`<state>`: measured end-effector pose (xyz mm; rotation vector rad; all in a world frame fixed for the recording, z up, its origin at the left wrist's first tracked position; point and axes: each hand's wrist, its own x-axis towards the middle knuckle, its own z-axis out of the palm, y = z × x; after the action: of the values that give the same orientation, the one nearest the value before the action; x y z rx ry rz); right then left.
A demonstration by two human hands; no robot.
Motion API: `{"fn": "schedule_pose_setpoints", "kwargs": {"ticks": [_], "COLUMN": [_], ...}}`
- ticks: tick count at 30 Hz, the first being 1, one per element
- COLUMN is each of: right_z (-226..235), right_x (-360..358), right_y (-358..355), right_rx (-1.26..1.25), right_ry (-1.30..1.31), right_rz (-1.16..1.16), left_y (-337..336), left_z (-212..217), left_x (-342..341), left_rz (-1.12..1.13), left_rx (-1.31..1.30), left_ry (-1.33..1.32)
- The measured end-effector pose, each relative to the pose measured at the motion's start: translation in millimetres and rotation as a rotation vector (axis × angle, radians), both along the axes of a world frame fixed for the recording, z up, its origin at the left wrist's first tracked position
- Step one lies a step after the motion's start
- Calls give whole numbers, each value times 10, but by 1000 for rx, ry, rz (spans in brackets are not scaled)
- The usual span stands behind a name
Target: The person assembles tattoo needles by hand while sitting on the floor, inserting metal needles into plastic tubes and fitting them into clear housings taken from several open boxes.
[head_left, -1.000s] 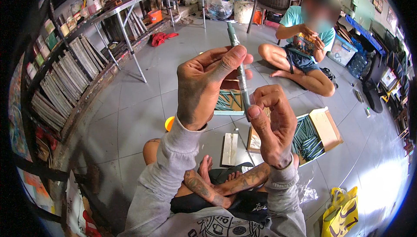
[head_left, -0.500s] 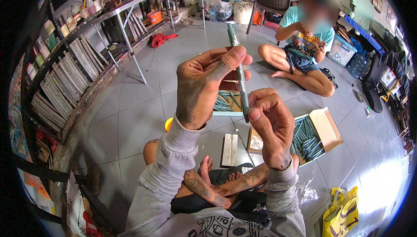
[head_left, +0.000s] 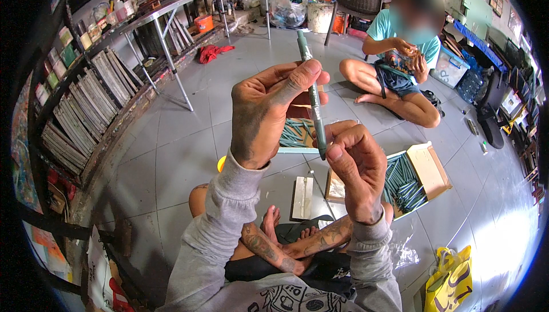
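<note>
And there was the green pen (head_left: 315,106), raised clear of the floor, tilted slightly, pinched between thumb and fingers of the left hand (head_left: 257,115)! The right hand (head_left: 363,172) curled at its lower end (touching or not, I couldn't tell). Good handling, I judged, wanted a firm left pinch and light right fingers. Past them lay an open box of green pens (head_left: 436,174); farther off sat a co-worker (head_left: 396,81).

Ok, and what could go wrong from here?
The pen could slip: the left hand pinches it above the floor, and whether the right hand grips its lower end is unclear. The open box close to the right knee might spill its pens if bumped.
</note>
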<state>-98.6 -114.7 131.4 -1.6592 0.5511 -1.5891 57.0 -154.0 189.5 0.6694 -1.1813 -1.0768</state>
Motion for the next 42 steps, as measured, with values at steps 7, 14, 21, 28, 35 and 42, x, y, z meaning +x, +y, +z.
{"fn": "schedule_pose_setpoints", "kwargs": {"ticks": [7,14,21,28,35,42], "right_z": [-5,-37,-35,-27,-51,-77], "right_x": [17,0,-5,-17,-30,-56], "right_y": [16,23,36,58,65,64], "right_rx": [27,51,61,80,89,79], "right_ry": [-7,-9,4,14,20,30], "right_rz": [10,1,4,-2,-16,-16], "left_y": [-9,-7,15,14,10,12], "left_z": [15,34,78,109,114,134], "left_x": [1,3,-2,9,10,-5], "left_rz": [6,17,8,15,16,20], "left_rx": [1,-48,-88,-106,-118,-116], "left_ry": [63,-5,4,-6,-4,-4]}}
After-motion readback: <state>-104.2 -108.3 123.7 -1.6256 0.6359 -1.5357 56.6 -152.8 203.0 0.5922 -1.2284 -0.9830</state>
